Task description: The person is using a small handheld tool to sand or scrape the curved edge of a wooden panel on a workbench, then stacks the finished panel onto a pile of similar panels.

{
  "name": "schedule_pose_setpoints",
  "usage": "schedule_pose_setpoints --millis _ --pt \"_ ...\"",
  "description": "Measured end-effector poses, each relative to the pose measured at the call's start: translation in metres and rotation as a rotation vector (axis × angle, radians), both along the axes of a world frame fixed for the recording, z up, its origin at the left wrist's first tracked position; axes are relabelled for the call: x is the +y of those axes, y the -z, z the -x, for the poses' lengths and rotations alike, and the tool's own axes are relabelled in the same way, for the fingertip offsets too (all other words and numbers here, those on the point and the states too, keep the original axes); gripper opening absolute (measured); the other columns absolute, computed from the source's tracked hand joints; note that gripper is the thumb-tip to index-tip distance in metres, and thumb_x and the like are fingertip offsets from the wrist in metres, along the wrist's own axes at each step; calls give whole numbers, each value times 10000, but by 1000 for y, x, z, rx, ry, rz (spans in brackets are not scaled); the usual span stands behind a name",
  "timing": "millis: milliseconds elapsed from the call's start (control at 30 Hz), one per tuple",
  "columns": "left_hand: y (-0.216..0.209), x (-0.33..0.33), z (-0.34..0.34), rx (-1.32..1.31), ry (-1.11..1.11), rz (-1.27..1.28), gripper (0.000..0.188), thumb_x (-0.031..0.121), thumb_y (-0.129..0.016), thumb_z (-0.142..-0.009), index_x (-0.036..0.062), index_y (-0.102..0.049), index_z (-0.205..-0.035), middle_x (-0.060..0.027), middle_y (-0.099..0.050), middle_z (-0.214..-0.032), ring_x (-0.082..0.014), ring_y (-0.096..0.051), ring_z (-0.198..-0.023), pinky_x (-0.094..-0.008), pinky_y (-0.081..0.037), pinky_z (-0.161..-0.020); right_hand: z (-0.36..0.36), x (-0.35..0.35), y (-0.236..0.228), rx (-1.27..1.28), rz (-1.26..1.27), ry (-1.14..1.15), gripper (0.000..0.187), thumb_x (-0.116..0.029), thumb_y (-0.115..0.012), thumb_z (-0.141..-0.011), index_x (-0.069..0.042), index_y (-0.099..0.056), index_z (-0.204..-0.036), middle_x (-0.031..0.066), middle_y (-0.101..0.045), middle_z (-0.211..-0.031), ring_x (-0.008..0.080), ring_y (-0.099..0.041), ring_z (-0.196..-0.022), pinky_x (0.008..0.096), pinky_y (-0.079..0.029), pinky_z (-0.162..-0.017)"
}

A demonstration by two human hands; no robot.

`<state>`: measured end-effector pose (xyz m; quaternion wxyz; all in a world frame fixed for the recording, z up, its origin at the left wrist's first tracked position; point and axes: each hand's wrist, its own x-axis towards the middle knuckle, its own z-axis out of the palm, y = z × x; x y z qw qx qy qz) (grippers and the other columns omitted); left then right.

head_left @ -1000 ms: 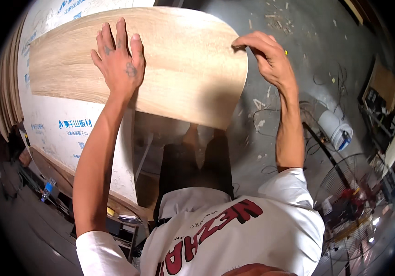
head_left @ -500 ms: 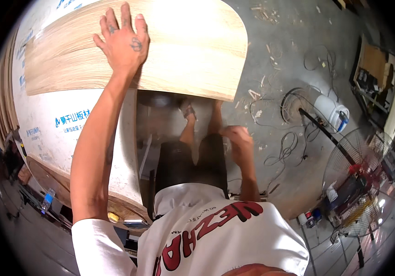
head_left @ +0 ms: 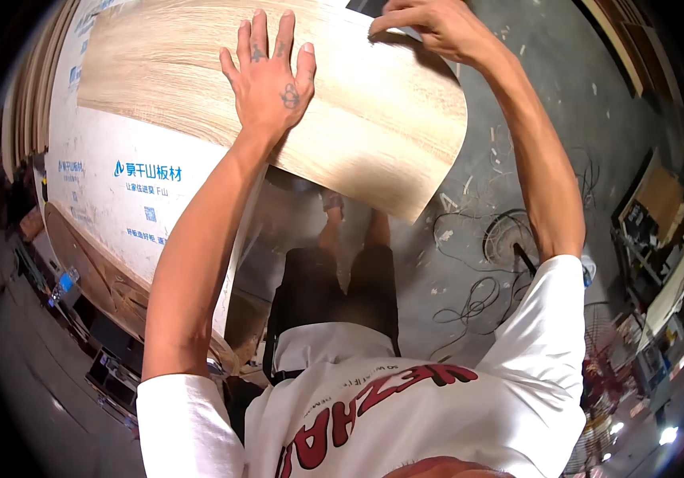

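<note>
A light wood-grain board [head_left: 374, 127] with a rounded right end lies over a white printed sheet panel [head_left: 99, 175], its right part jutting out past the panel's edge. Flat on the board's middle, fingers spread, rests my left hand [head_left: 274, 88]. My right hand [head_left: 437, 28] is at the far edge near the rounded end, with its fingers curled and pinched together. Whatever they pinch, if anything, is too small to make out. A dark shadow falls on the board under those fingers.
Looped cables [head_left: 469, 307] and wood scraps lie on the grey floor to the right. A standing fan [head_left: 601, 382] is at the lower right, partly behind my sleeve. An open-topped box [head_left: 660, 207] stands at the far right. My legs [head_left: 342, 279] are below the overhang.
My right hand has risen from beside my leg to the board's far edge. The view has turned, so the board appears more slanted and farther right. My left hand stays flat on it.
</note>
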<state>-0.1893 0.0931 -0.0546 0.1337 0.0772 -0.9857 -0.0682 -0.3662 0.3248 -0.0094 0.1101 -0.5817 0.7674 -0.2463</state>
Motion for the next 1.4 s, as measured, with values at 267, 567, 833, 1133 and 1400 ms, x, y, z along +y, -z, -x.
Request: schedule_pose_setpoints --millis 267,567,833,1133,1400 --pt "-18 12 1 -180 -52 39 603 316 -554 -984 65 -419 -1515 -250 -304 -1595 -436 -274 -1476 -646 -186 -1185 13 -6 1 -123 -13 -108 205 -108 -671 -867 -189 -779 -1022 7 -679 -934 203 -607 -967 377 -381 -905" --pt "-1 -2 -1 2 39 0 562 456 -429 -1039 212 -441 -1545 -156 -345 -1617 -358 -269 -1511 -631 -124 -1204 -68 86 19 38 71 326 301 -83 -683 -862 -275 -791 -1067 -20 -699 -968 186 -625 -959 378 -421 -877" --pt "4 0 4 -29 28 -2 579 471 -383 -1056 199 -398 -1566 -177 -317 -1629 -377 -227 -1527 -649 -106 -1205 -248 109 19 -38 126 828 478 96 -592 -742 -195 -767 -1079 51 -701 -1008 257 -650 -969 404 -454 -849" --pt "4 54 -23 -143 469 -3 588 341 -429 -1021 44 -385 -1526 -158 -349 -1602 -398 -259 -1512 -691 -199 -1167 -476 98 24 -539 152 1044 297 -95 -571 -988 -79 -660 -1271 122 -725 -1119 309 -671 -1010 411 -505 -907" --pt "-33 162 -107 -262 819 -44 646 287 -506 -982 -12 -370 -1538 -143 -277 -1659 -288 -222 -1547 -498 -171 -1255 -377 216 33 -1656 1319 1774 410 -42 -508 -1031 71 -439 -1419 161 -602 -1306 240 -620 -1101 365 -537 -912"
